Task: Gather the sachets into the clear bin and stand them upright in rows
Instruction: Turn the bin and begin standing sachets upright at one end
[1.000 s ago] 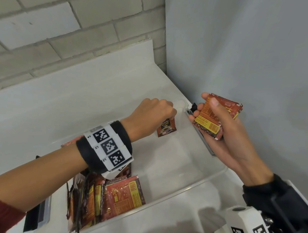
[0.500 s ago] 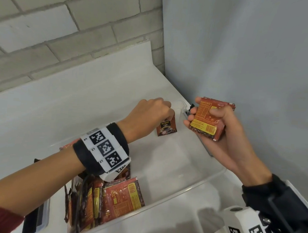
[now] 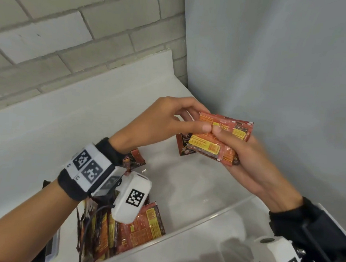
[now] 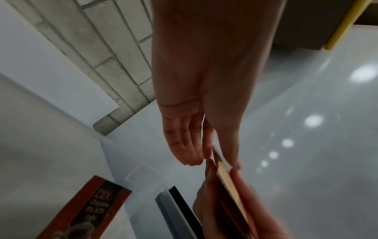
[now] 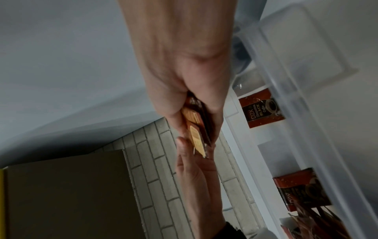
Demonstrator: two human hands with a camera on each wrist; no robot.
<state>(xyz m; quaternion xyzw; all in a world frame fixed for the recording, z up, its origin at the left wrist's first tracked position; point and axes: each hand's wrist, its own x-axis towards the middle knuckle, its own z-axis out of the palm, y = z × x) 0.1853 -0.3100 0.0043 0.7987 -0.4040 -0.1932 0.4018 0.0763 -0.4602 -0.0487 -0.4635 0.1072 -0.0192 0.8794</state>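
Right hand [image 3: 245, 161] grips a sachet stack [image 3: 218, 139], left hand [image 3: 164, 124] pinching its top sachet above the clear bin [image 3: 213, 216]; two sachets [image 5: 261, 111] upright inside.

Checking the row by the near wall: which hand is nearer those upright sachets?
Left. The left hand is above and beyond the upright sachets; the right hand is farther right.

A sachet [image 5: 262, 110] standing in the bin [image 5: 302, 103] beside the right hand [image 5: 184, 90] reads "D2X" and "BLACK". The held sachets' yellow label print is too small to read.
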